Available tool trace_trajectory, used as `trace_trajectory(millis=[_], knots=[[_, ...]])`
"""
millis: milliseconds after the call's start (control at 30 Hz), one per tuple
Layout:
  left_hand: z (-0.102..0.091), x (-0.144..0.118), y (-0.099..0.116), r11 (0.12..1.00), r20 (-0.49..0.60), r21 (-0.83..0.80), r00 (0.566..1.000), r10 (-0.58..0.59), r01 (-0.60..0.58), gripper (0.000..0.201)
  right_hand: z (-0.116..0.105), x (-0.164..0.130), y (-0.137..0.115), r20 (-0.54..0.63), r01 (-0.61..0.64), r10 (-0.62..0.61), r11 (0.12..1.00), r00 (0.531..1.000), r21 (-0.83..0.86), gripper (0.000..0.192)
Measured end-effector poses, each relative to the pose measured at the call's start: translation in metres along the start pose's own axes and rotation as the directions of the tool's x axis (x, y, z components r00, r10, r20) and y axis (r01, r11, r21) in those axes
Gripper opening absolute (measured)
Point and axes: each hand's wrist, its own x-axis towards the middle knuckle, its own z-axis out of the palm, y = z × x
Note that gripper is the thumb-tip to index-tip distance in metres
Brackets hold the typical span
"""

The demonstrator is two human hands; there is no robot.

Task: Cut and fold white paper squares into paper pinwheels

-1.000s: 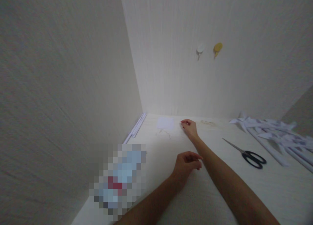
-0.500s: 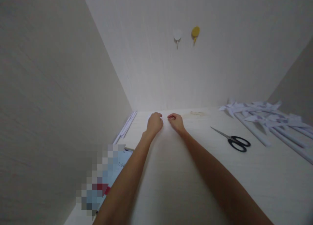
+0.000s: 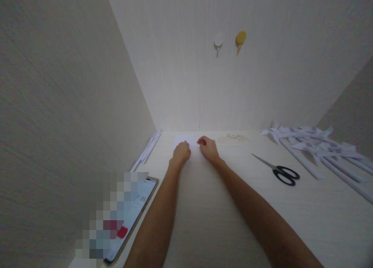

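Pale wood-grain desk [image 3: 210, 221] boxed in by cream walls, two small hooks, white [image 3: 218, 40] and yellow [image 3: 240, 37], sitting on the back wall. Both arms are reaching to the far edge, where a small white paper square [image 3: 186, 139] is lying flat just below the white hook, close to the back wall. Left hand [image 3: 181, 153] is resting on the square's near edge w/ fingers curled under; right hand [image 3: 208, 148] is sitting just right of the paper, fingertips bent in at its right edge. Can't tell whether either is actually pinching the sheet or only pressing it. Looks like the step is getting hold of the paper; next move prob. needs a fingertip slid under an edge to lift it, since it's lying flush. Right of the square, well apart: black-handled scissors [image 3: 278, 170], then a pile of folded paper pinwheels on rolled sticks [image 3: 317, 147]. Left of it, paper strips [image 3: 147, 149] along the wall and a phone [image 3: 132, 217] nearer the person
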Motion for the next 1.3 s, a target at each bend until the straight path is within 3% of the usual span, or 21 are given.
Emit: trace_trajectory(millis=[233,500,1300], knots=[[0.004,0.003,-0.006,0.999,0.026,-0.029,0.999,0.038,-0.037,0.037,-0.006,-0.016,-0.017,0.201,0.135,-0.073,0.94,0.977,-0.315,0.036],[0.009,0.006,-0.012,0.995,0.017,-0.087,0.998,0.058,-0.057,0.035,-0.006,-0.02,-0.022,0.352,0.27,-0.103,0.842,0.93,-0.468,0.033],[0.004,0.007,-0.018,0.971,0.029,-0.233,0.997,0.068,-0.06,0.047,-0.007,-0.02,-0.022,0.347,0.262,-0.087,0.827,0.934,-0.498,0.037]])
